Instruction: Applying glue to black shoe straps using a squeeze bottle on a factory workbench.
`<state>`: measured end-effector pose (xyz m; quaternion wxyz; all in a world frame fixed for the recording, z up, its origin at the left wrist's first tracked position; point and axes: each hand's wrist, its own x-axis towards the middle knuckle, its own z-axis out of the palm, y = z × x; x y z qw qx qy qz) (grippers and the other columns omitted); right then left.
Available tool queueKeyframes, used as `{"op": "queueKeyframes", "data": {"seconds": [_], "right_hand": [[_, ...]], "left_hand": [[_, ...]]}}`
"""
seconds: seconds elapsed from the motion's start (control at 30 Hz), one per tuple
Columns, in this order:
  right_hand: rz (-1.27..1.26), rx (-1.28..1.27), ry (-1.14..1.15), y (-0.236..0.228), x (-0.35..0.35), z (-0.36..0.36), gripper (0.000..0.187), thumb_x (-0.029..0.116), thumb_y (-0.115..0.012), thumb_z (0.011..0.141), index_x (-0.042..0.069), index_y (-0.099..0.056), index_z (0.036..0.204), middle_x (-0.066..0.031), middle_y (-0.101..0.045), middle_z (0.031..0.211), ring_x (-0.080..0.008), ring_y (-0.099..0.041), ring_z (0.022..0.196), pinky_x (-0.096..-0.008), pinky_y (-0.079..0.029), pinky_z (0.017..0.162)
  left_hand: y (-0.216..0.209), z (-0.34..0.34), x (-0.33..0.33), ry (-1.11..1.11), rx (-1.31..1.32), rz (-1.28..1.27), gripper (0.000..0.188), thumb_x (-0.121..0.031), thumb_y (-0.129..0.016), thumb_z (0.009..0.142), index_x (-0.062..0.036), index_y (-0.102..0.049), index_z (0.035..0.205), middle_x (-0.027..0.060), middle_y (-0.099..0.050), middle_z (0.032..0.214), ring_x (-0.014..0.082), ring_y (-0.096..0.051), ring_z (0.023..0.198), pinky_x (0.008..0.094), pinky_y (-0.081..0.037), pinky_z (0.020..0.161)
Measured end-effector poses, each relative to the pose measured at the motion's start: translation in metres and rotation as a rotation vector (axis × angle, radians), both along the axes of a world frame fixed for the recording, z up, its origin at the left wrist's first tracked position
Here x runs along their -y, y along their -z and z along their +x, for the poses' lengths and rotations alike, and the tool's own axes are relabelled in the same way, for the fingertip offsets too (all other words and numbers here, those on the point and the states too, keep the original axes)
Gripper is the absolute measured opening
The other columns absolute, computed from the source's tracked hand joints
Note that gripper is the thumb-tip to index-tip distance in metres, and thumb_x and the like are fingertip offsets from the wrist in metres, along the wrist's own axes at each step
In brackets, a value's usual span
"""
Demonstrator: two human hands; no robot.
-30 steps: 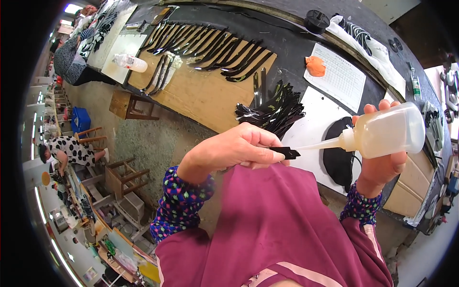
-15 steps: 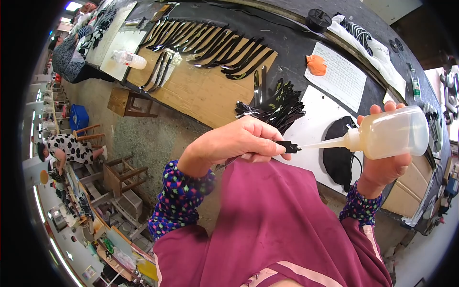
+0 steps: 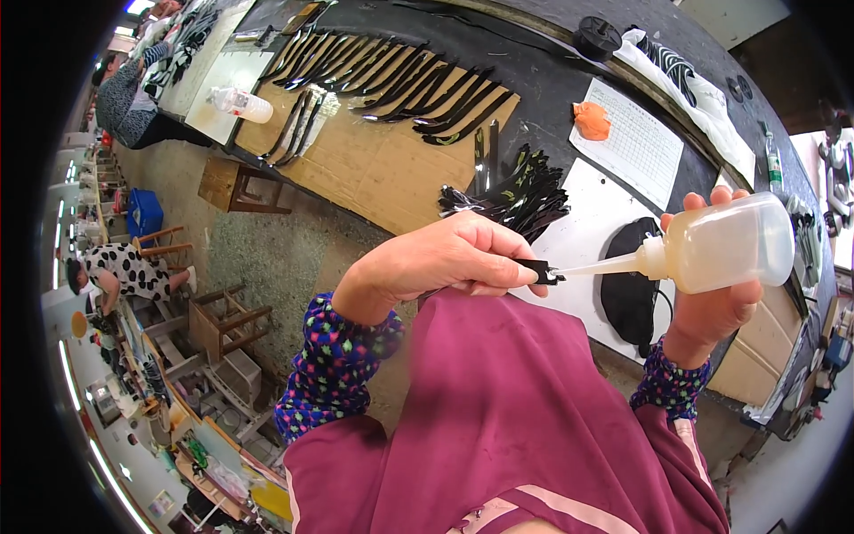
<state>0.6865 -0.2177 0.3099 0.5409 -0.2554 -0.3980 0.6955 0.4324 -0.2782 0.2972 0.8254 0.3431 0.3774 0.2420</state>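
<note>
Between the thumb and fingers of my left hand point(image 3: 449, 256) is the end of a black strip point(image 3: 541, 271), with its notched tip poking out to the right; the rest of it is hidden. A translucent squeeze bottle point(image 3: 743, 240) with pale yellowish liquid lies sideways in my right hand point(image 3: 707, 325), my fingers wrapped round it. Its long thin nozzle point(image 3: 600, 267) points left and meets the strip's tip, where a small whitish spot shows. Just beyond my left hand lies a pile of glossy black strips point(image 3: 516, 191).
On the dark table, a cardboard sheet point(image 3: 356, 169) bears a row of curved black strips point(image 3: 391, 84). Beside them are a clear bottle point(image 3: 242, 104), a printed sheet point(image 3: 645, 147) with an orange lump point(image 3: 591, 121), and a black cap-like item point(image 3: 627, 285). Wooden stools point(image 3: 227, 329) and other people are at left.
The nozzle has come slightly closer onto the strip's tip, and a whitish spot shows there now. Both hands keep their holds and have barely shifted.
</note>
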Motion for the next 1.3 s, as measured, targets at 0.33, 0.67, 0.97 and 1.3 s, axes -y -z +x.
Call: {"op": "queueKeyframes", "data": {"seconds": [0.33,0.67,0.97,1.3], "right_hand": [[0.011,-0.029,0.016,0.001,-0.001,-0.002,0.078,0.033,-0.069,0.059,0.005,-0.031,0.121,-0.0122,-0.039,0.118,-0.0343,-0.041,0.109,-0.0504,-0.038,0.088],[-0.007,-0.007,0.046,-0.003,0.001,-0.007,0.092,0.042,-0.073,0.059,0.003,-0.025,0.127,-0.014,-0.034,0.125,-0.0335,-0.039,0.114,-0.0527,-0.035,0.09],[-0.004,0.014,0.049,-0.003,0.001,-0.01,0.094,0.044,-0.073,0.058,0.003,-0.024,0.127,-0.0147,-0.035,0.126,-0.0336,-0.039,0.114,-0.0535,-0.034,0.091],[0.003,0.035,0.057,-0.002,0.0,-0.009,0.093,0.043,-0.073,0.058,0.003,-0.024,0.127,-0.0144,-0.036,0.125,-0.0339,-0.039,0.114,-0.0537,-0.034,0.091]], "left_hand": [[0.001,-0.002,0.001,-0.01,0.013,-0.005,0.02,-0.013,-0.053,0.081,0.0026,-0.06,0.09,-0.0068,-0.042,0.057,0.0001,-0.032,0.049,0.0157,-0.023,0.044],[-0.002,-0.002,-0.001,0.007,-0.011,-0.017,0.019,-0.012,-0.053,0.081,0.0036,-0.059,0.09,-0.0059,-0.043,0.058,0.0004,-0.033,0.05,0.0158,-0.023,0.045],[-0.002,-0.001,0.001,0.016,0.021,-0.023,0.017,-0.009,-0.052,0.081,0.0024,-0.056,0.093,-0.0058,-0.043,0.06,0.0006,-0.034,0.051,0.016,-0.025,0.045],[-0.004,-0.001,0.0,0.022,0.021,-0.023,0.017,-0.01,-0.052,0.081,0.0028,-0.056,0.093,-0.0056,-0.043,0.06,0.0008,-0.034,0.05,0.0163,-0.024,0.044]]}}
